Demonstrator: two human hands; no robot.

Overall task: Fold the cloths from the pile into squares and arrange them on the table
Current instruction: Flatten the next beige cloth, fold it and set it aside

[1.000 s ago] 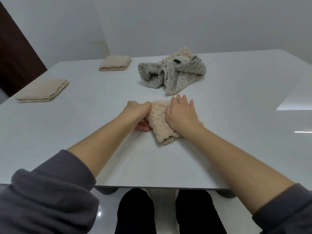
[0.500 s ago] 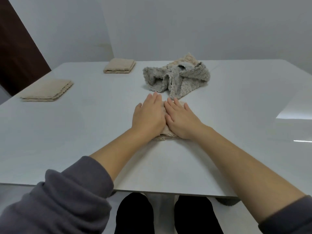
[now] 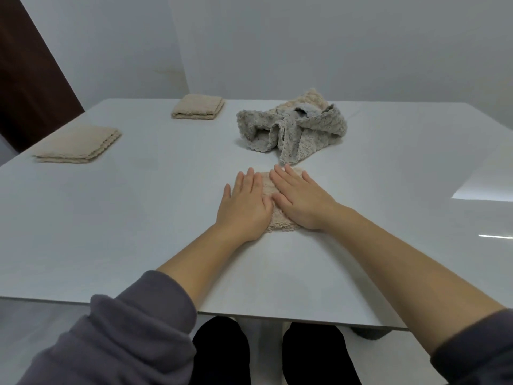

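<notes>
On the surface [image 3: 138,218], presses third cloth [image 3: 280,225] down under left grip [image 3: 245,207] and right grip [image 3: 302,201], both spread flat; near square [image 3: 80,144], far square [image 3: 198,107] done, pile [image 3: 294,129] left.

left hand [image 3: 244,207]; right hand [image 3: 302,201] on cloth [image 3: 280,225] | pile [image 3: 294,129] just behind | near square [image 3: 77,145]; far square [image 3: 198,107] at left

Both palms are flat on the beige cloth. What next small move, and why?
Probably pick up the beige cloth and set it beside the near-left folded cloth: it lies flat under the left hand and right hand, apparently fully folded.
</notes>
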